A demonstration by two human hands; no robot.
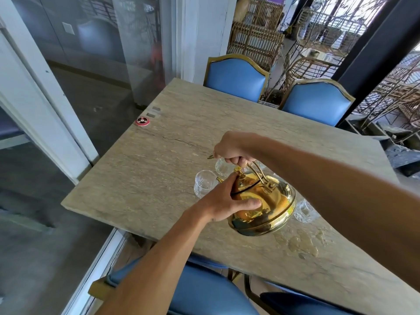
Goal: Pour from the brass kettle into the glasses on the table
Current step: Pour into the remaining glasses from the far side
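The shiny brass kettle (266, 205) is tilted to the left above the stone table (145, 178). My right hand (234, 148) is closed around its arched handle from above. My left hand (229, 201) presses against the kettle's side, with a finger up by the lid knob. The spout points toward a clear glass (204, 183) standing left of the kettle. A second glass (221, 167) stands just behind, partly hidden by my right hand. A third glass (305, 211) shows at the kettle's right side. Whether liquid is flowing cannot be seen.
A red round call button (142, 121) lies near the table's far left edge. Wet patches (302, 244) spread on the table near me at the right. Two blue chairs (236, 78) stand at the far side, and blue seats (204, 289) are below me.
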